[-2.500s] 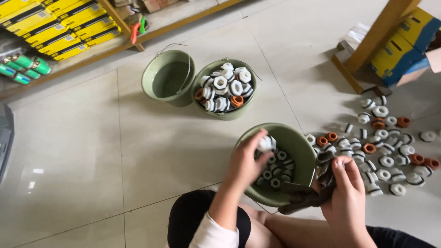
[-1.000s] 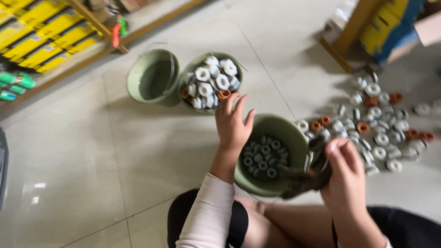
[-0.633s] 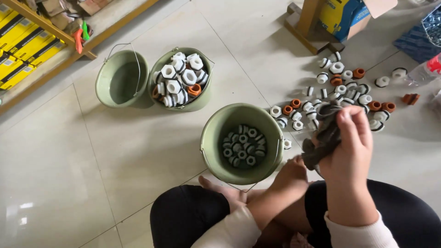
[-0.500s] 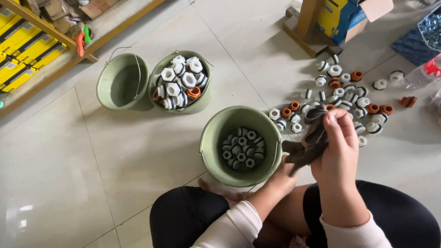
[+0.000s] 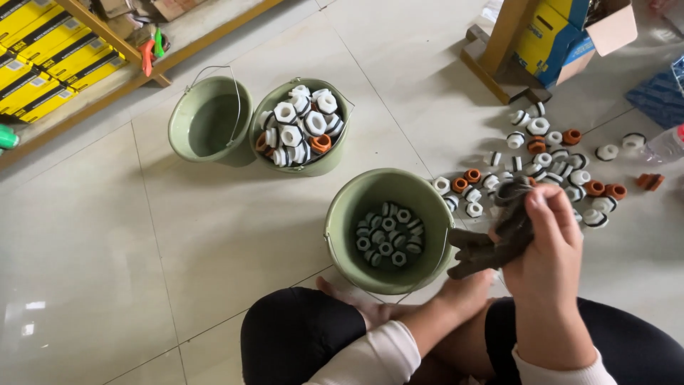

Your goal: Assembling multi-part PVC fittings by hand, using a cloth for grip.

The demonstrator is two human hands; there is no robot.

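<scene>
Right hand (image 5: pixel 548 249) fingers are clutching a grey glove (image 5: pixel 499 232); left hand (image 5: pixel 467 285) is hidden beneath it, grip unclear. Near bucket (image 5: pixel 342 214), left of fingers, is filling thinly; fittings pile (image 5: pixel 548 167) beyond is waiting.

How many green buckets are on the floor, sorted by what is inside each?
Round green plastic bucket with nothing inside: 1
Green bucket heaped with large white and orange plastic fittings: 1
Green bucket holding a low layer of small white nut-shaped fittings: 1
Total: 3
</scene>
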